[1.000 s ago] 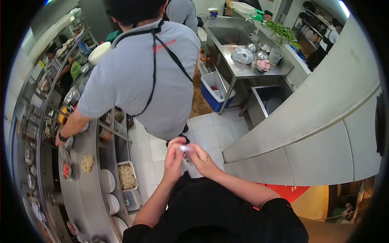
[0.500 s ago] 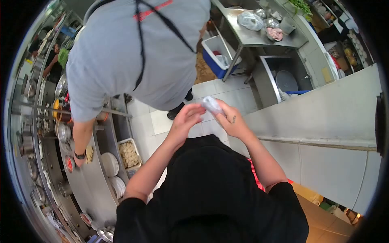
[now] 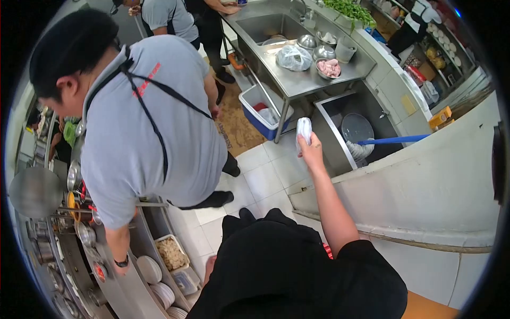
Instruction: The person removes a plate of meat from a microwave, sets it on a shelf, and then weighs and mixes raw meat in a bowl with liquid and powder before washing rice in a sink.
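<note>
Stretched out ahead of me, my right hand point(image 3: 311, 148) is closed around a small, whitish, translucent bundle point(image 3: 304, 128). It looks like folded thin plastic, though I cannot make out exactly what it is. The bundle stands above the floor tiles, left of the sink basin with the mop. Only a sliver of my left hand point(image 3: 210, 268) shows beside my black shirt, low on the left. Its fingers are hidden, so I cannot see whether it holds anything.
A co-worker in a grey shirt point(image 3: 154, 117) stands close at front left, reaching to the steel counter point(image 3: 119, 276). A blue cooler box point(image 3: 260, 119) sits by the steel sink table point(image 3: 297, 80). On the right, a blue-handled mop point(image 3: 393, 140) lies across a basin point(image 3: 332, 127) behind a low wall.
My hands have parted: the right has moved forward with the bundle, the left has dropped back beside my body. The view has shifted, showing more of the co-worker and the sink area.
</note>
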A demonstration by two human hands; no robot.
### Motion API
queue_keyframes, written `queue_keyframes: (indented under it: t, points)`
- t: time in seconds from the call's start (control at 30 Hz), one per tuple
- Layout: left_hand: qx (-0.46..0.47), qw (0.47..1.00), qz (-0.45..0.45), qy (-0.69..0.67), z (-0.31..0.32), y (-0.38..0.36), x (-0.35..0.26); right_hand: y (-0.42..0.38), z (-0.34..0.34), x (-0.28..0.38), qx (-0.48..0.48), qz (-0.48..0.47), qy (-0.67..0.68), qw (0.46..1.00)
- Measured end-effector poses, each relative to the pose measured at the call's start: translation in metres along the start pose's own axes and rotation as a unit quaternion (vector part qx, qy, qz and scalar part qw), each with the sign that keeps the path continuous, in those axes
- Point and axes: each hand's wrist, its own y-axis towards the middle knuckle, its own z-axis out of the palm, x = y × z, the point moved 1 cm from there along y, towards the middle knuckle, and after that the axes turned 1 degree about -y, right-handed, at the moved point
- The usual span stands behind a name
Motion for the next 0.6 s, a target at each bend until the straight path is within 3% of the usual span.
queue_keyframes:
  t: [0.2, 0.3, 0.33, 0.37, 0.43, 0.5, 0.57, 0.6]
  points:
    - [0.091, 0.989, -0.119, -0.018, -0.109, -0.019, -0.009, 0.111, 0.031, -0.033, -0.037, 0.069, 0.051, 0.996]
    - [0.111, 0.978, -0.173, -0.037, -0.115, -0.028, -0.031, 0.192, 0.042, -0.059, -0.034, 0.158, 0.095, 0.982]
    - [0.001, 0.983, -0.124, -0.138, -0.113, -0.031, -0.101, 0.219, 0.044, -0.069, -0.034, 0.185, 0.095, 0.978]
    - [-0.005, 0.982, -0.127, -0.143, -0.094, -0.043, -0.148, 0.242, 0.043, -0.072, -0.046, 0.202, 0.048, 0.977]
    - [-0.218, 0.961, -0.167, -0.008, -0.067, -0.063, -0.2, 0.29, 0.037, -0.085, -0.069, 0.2, 0.033, 0.977]
    - [-0.239, 0.958, -0.16, 0.009, -0.055, -0.105, -0.198, 0.325, 0.038, -0.086, -0.089, 0.21, 0.074, 0.971]
    - [-0.216, 0.947, -0.229, -0.055, -0.019, -0.158, -0.201, 0.343, 0.043, -0.071, -0.074, 0.191, 0.133, 0.97]
    - [-0.191, 0.971, -0.14, -0.04, -0.016, -0.189, -0.135, 0.348, 0.042, -0.074, -0.056, 0.169, 0.155, 0.972]
